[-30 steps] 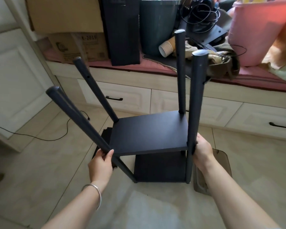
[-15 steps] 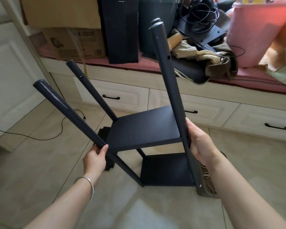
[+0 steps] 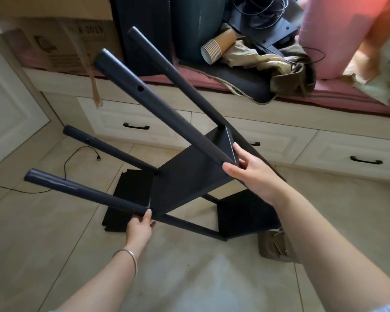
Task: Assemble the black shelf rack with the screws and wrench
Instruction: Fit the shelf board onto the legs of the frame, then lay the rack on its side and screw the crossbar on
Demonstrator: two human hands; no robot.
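Note:
The black shelf rack (image 3: 189,174), part built with two boards on several round poles, leans far over to the left above the tiled floor. Its pole ends point up and left. My left hand (image 3: 140,226) grips the near lower pole (image 3: 86,194) where it meets the upper board. My right hand (image 3: 252,172) holds the near upper pole (image 3: 158,102) at the board's corner, thumb on one side and fingers on the other. A loose black board (image 3: 126,199) lies flat on the floor behind the rack. No screws or wrench can be made out.
A tan bag (image 3: 273,246) lies on the floor by my right forearm. A bench with cream drawers (image 3: 135,122) runs across the back, piled with cardboard boxes (image 3: 61,41), paper cups (image 3: 214,50), cloth, cables and a pink bin (image 3: 331,34). A black cable (image 3: 77,154) trails over the floor at left.
The rack has tipped much further to the left, so all its poles now slant up-left. My right hand has slid along its pole to the board's corner; my left hand keeps its grip.

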